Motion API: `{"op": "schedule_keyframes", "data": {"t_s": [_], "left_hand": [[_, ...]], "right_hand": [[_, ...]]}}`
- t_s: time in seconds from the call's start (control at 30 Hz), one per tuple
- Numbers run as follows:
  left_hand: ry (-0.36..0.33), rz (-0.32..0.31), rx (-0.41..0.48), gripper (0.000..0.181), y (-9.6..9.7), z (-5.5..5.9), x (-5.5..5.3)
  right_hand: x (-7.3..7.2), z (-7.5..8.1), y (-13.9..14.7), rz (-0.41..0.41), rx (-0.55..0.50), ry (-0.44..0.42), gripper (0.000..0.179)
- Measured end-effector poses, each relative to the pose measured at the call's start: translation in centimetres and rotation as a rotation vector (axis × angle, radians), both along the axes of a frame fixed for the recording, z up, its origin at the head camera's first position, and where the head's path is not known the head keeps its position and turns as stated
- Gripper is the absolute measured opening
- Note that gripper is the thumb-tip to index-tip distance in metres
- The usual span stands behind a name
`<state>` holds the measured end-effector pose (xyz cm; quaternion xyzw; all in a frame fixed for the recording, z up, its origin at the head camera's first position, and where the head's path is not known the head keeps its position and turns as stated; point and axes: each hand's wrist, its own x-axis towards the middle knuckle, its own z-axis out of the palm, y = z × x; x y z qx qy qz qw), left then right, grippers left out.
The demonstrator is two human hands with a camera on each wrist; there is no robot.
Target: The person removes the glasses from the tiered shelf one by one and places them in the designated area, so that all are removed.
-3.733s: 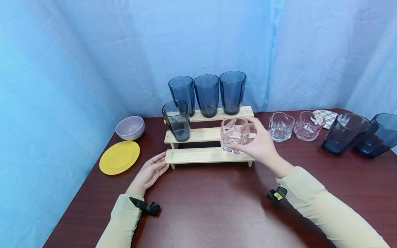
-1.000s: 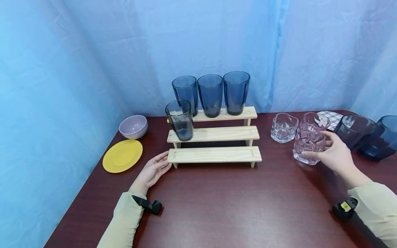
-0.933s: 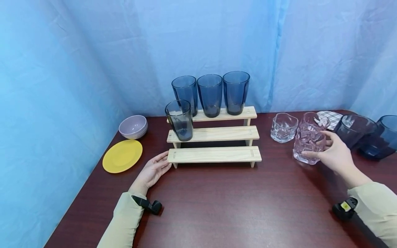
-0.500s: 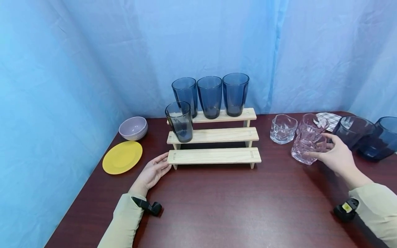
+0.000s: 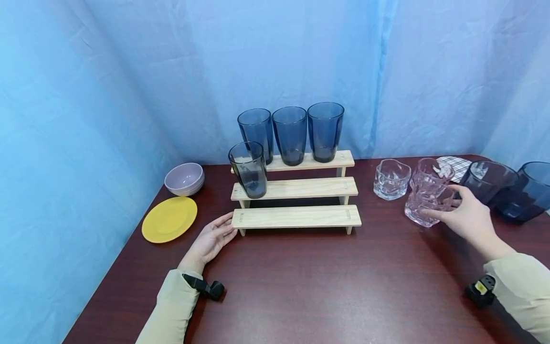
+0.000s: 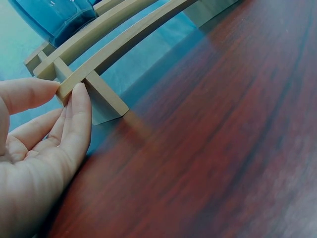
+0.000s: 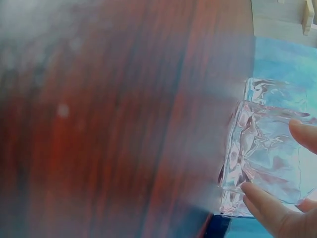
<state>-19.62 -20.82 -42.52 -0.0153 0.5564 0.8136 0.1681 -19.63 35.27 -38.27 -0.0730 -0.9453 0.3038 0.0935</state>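
Note:
My left hand pinches the left end of the lowest board of a three-tier wooden display stand; the left wrist view shows thumb and fingertips on the board end. At the right, my right hand holds a faceted pink glass between thumb and fingers, low at the table. In the right wrist view this pink glass has fingertips on two sides. Behind it stand another pink glass and a clear glass. A smoky tumbler stands on the middle tier's left end.
Three blue tumblers line the top tier. Two dark blue tumblers stand beyond my right hand, near a white checked round piece. A lilac bowl and a yellow plate sit left of the stand. Blue curtains enclose the table.
Since the oldest frame, my right hand has carried the pink glass from over the lowest tier rightward, down beside the other glasses. Lately that glass has turned slightly. My left hand stays put.

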Motion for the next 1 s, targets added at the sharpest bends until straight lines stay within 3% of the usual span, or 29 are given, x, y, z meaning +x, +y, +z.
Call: {"op": "schedule_keyframes", "data": {"t_s": [1.0], "left_hand": [[0.018,-0.001,-0.002,0.060,0.03,0.16,0.19]], "right_hand": [[0.14,0.46,0.45,0.006,0.005,-0.038,0.100]]}}
